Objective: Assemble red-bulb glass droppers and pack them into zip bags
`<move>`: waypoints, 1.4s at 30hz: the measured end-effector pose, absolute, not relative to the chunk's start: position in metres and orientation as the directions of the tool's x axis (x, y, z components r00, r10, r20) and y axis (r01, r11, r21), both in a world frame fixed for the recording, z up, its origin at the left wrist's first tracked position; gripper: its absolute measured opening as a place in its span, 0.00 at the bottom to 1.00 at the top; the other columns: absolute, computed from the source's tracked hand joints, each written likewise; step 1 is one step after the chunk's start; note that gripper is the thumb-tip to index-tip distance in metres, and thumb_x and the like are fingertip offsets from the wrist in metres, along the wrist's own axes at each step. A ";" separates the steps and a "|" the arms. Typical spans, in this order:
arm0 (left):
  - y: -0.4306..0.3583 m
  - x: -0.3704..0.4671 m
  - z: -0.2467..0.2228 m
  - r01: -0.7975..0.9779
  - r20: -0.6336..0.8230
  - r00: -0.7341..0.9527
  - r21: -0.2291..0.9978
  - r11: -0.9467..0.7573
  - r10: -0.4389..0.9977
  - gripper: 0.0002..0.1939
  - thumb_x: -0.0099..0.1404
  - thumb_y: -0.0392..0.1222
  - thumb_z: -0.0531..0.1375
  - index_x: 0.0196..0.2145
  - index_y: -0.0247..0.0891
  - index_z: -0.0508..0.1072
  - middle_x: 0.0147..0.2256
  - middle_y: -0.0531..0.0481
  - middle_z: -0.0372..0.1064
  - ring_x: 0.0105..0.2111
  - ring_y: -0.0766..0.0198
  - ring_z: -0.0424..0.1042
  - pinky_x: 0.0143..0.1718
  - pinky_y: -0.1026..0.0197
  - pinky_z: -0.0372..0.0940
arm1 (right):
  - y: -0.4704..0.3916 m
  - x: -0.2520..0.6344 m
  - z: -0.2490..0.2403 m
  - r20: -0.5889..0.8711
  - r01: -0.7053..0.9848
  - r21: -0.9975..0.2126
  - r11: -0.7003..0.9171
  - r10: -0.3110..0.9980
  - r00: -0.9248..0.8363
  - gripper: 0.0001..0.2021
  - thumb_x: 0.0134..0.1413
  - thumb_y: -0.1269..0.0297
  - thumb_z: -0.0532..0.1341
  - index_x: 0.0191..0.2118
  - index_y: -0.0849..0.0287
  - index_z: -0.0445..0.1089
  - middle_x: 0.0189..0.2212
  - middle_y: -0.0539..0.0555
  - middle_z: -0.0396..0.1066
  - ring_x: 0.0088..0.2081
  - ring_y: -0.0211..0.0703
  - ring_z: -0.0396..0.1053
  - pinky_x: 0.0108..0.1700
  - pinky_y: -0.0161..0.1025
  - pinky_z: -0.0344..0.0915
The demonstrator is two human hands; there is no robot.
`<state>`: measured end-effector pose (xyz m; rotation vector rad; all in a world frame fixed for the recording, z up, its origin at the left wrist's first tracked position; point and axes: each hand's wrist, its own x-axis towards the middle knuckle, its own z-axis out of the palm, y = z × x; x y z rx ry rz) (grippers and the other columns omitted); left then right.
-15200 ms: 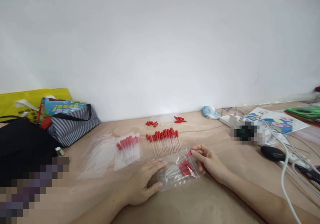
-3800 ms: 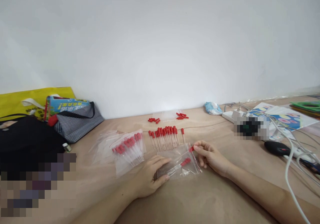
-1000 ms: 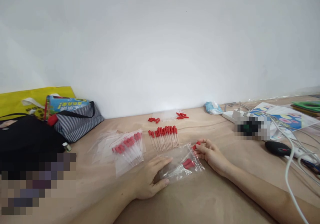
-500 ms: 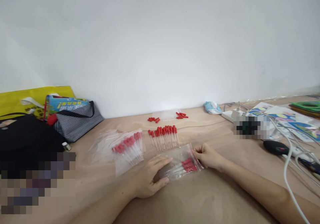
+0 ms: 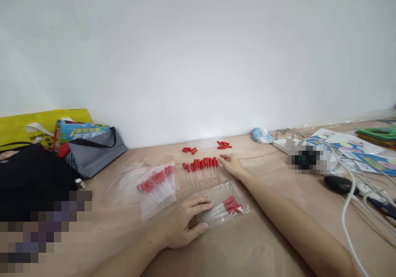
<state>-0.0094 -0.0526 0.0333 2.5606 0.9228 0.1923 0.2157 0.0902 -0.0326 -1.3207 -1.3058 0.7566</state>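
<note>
A clear zip bag (image 5: 218, 218) lies flat in front of me, with several red-bulbed droppers (image 5: 231, 204) inside. My left hand (image 5: 188, 220) rests on the bag's left end, thumb and fingers spread. Beyond the bag, a row of loose droppers (image 5: 202, 174) lies side by side, red bulbs pointing away from me. At the row's right end is my right hand (image 5: 231, 164), fingers stretched toward the bulbs with nothing visible in them. Left of the row lie overlapping clear bags (image 5: 148, 202) with more droppers in them.
Near the wall, loose red bulbs (image 5: 223, 145) lie beside a clear bag (image 5: 204, 144). A striped bag (image 5: 94, 157), a black bag (image 5: 34, 178) and a small bottle (image 5: 80, 183) are at left. Cables (image 5: 346, 211), a power strip (image 5: 281, 145) and printed sheets (image 5: 346, 143) occupy the right.
My right hand has let go of the zip bag's right edge and moved away from me to the end of the dropper row. The bag now lies flatter; my left hand stays on it.
</note>
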 end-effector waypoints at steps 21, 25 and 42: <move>-0.053 -0.011 0.030 0.544 0.060 0.768 0.463 -0.700 0.637 0.21 0.60 0.43 0.54 0.51 0.44 0.63 0.54 0.49 0.58 0.54 0.55 0.55 0.54 0.50 0.51 | 0.029 0.267 -0.028 0.102 -0.293 -0.927 0.232 0.911 0.399 0.19 0.37 0.46 0.58 0.24 0.55 0.51 0.16 0.43 0.58 0.12 0.28 0.48 0.12 0.27 0.43; -0.053 -0.010 0.034 0.554 0.038 0.769 0.457 -0.696 0.638 0.21 0.60 0.43 0.54 0.52 0.44 0.62 0.53 0.49 0.58 0.54 0.56 0.55 0.54 0.49 0.51 | 0.005 0.274 -0.029 0.083 -0.324 -0.918 0.230 0.908 0.410 0.18 0.37 0.48 0.60 0.27 0.54 0.54 0.18 0.42 0.61 0.13 0.28 0.51 0.12 0.27 0.45; -0.055 -0.010 0.035 0.640 -0.052 0.717 0.442 -0.628 0.695 0.28 0.59 0.44 0.54 0.56 0.41 0.54 0.56 0.46 0.52 0.56 0.52 0.49 0.54 0.47 0.49 | -0.030 0.238 -0.013 -0.082 -0.442 -0.890 -0.110 0.993 -0.082 0.14 0.34 0.59 0.67 0.25 0.58 0.62 0.18 0.46 0.66 0.18 0.31 0.62 0.21 0.29 0.59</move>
